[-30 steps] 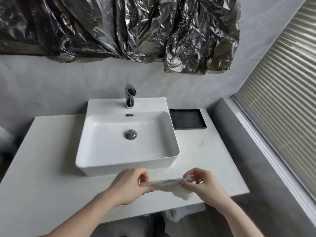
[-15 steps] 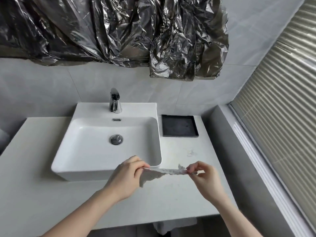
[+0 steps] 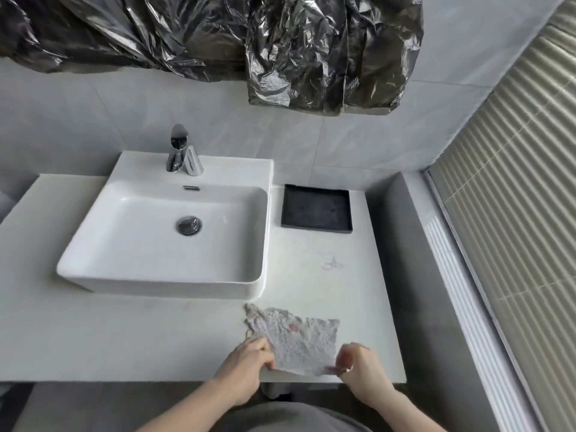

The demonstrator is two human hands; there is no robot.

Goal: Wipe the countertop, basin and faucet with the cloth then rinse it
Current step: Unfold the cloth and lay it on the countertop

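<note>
cloth (image 3: pixel 296 338), pale grey, nubbly and ragged-edged, lies spread on the countertop (image 3: pixel 124 338), near corners pinched by left hand (image 3: pixel 246 363) and right hand (image 3: pixel 358 366).

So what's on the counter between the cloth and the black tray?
Only bare countertop with a faint smudge, seen in the head view.

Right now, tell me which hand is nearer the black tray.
Right. The right hand holds the cloth's near corner, almost straight in front of the black tray. The left hand holds the other near corner, further left, below the basin's front right corner.
</note>
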